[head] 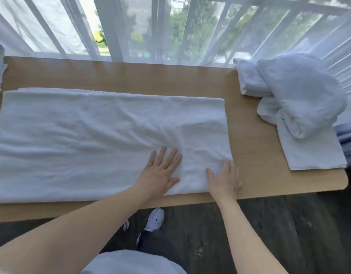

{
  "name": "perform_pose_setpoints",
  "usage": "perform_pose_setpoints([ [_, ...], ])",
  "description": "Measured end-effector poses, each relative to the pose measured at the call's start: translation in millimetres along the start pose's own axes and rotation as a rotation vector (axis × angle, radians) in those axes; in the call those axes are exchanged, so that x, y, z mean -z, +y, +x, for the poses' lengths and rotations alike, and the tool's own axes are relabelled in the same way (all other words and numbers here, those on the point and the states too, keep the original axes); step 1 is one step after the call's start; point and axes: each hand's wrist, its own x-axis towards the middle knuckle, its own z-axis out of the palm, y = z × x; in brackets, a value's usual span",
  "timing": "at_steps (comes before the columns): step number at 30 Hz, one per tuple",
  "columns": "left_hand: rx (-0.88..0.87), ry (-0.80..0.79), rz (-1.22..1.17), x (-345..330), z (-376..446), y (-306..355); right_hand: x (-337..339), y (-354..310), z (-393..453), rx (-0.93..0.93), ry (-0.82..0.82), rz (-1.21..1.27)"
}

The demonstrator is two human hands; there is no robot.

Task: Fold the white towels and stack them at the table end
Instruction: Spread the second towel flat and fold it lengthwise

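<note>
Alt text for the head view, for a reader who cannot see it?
Two bare hands press on a white towel spread along a wooden table: the left hand flat on it, the right hand at its right near corner. More towels lie heaped at the table's right end, before a curtained window.

Daylit room with a table at the window

A light wooden table (247, 107) stood against tall windows (182, 26) veiled by sheer white curtains (52, 30); green trees showed through the glass, and dark wood-grain flooring (269, 234) lay below the table's near edge.

Sheer curtain (52, 26) (window behind), sneaker (155, 219)
</note>
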Motion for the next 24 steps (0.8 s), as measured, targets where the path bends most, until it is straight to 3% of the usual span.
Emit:
perform_pose_setpoints([
  [5,-0.108,-0.029,0.051,9.6,15.8,-20.9,7.5,-22.2,25.3,-0.162,0.092,0.066],
  [8,-0.118,0.010,0.041,19.0,41.1,-29.9,15.0,-29.6,41.8,-0.298,0.042,0.239],
  [11,-0.142,0.020,0.027,27.3,71.9,-28.9,20.9,-40.0,44.4,-0.196,-0.007,0.272],
  [14,-0.188,0.072,0.003,33.6,100.2,-25.5,34.8,-36.0,42.3,0.004,0.175,0.015],
  [16,-0.200,0.127,-0.015,36.9,110.9,-27.1,42.7,-18.5,43.0,-0.097,0.256,-0.020],
  [20,-0.236,0.160,0.019,39.8,119.3,-32.9,37.8,-4.4,52.8,-0.374,0.115,0.182],
  [22,-0.219,0.164,-0.005,45.1,129.5,-40.9,36.5,-11.6,65.5,-0.381,0.057,0.357],
  [24,-0.147,0.188,0.000,53.6,145.6,-53.4,38.1,-15.8,76.8,-0.342,0.005,0.366],
])
